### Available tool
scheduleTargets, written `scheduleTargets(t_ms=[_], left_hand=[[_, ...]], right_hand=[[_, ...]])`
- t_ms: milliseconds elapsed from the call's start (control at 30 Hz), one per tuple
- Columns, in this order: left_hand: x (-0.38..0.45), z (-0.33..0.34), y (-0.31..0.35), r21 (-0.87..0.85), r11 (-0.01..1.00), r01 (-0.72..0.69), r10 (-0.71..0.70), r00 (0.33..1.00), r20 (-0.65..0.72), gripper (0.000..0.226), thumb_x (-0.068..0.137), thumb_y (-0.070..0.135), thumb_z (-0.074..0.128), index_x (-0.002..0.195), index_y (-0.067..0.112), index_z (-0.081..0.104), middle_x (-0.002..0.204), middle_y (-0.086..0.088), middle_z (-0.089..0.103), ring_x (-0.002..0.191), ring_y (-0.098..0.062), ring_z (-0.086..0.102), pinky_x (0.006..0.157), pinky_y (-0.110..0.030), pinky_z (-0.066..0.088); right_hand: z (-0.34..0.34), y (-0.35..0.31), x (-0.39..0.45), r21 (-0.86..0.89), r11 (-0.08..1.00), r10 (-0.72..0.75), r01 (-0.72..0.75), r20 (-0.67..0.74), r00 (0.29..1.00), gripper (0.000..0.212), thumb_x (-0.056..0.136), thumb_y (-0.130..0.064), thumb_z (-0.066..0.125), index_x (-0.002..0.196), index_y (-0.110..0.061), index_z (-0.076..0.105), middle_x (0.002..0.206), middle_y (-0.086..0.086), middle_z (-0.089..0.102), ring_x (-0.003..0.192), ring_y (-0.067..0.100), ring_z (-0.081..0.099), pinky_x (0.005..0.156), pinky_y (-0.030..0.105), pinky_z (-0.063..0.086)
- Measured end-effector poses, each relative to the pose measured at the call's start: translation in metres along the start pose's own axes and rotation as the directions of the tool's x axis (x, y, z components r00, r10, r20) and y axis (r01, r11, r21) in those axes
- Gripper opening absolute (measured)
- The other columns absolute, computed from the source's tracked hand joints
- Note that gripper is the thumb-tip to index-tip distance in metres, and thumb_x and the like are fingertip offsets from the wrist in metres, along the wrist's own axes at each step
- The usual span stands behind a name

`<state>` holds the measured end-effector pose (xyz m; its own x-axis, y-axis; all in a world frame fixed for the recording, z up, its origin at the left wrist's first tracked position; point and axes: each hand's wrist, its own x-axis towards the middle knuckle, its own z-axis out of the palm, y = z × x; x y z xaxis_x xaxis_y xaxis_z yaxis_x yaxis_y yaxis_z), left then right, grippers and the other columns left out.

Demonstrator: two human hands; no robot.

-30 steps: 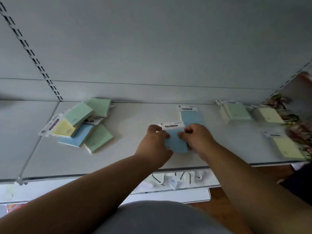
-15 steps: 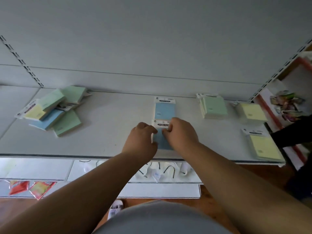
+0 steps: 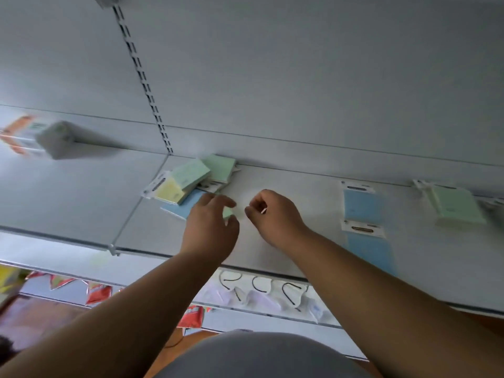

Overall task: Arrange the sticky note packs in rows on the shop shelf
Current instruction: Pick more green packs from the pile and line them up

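Both forearms are bare, with no sleeves, watch or rings showing; a grey garment (image 3: 261, 356) covers the torso.
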<state>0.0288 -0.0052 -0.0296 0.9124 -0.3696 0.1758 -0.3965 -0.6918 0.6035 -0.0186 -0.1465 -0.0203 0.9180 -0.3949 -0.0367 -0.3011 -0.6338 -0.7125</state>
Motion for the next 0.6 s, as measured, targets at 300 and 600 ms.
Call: scheduleTargets(t_ms=[300,600], left_hand=[[0.074,-0.048,-0.067,0.139,0.960,0.245,-0.262,0.958,0.118,0.041,0.083,0.026,0.054,0.123,0.024,0.061,0.131,-0.006,0.055,0.118,-0.029,0.053,0.099,-0.037,0.043],[0.079,-0.051,-0.062,-0.256,0.916,0.309,-0.285,0.950,0.128,0.027,0.085,0.015,0.057,0.107,0.025,0.068,0.111,0.003,0.066,0.097,-0.015,0.062,0.080,-0.029,0.050]], right_hand=[[0.053,-0.079,0.087,-0.184,0.983,-0.019,0.021,0.008,1.000,0.044,0.093,-0.026,0.052,0.136,-0.015,0.050,0.136,0.011,0.050,0.126,0.027,0.048,0.103,0.032,0.038],[0.063,-0.080,0.093,0.383,0.847,0.394,-0.369,0.017,0.919,0.015,0.080,-0.022,0.064,0.084,-0.008,0.069,0.071,0.008,0.062,0.060,0.023,0.056,0.052,0.026,0.038]])
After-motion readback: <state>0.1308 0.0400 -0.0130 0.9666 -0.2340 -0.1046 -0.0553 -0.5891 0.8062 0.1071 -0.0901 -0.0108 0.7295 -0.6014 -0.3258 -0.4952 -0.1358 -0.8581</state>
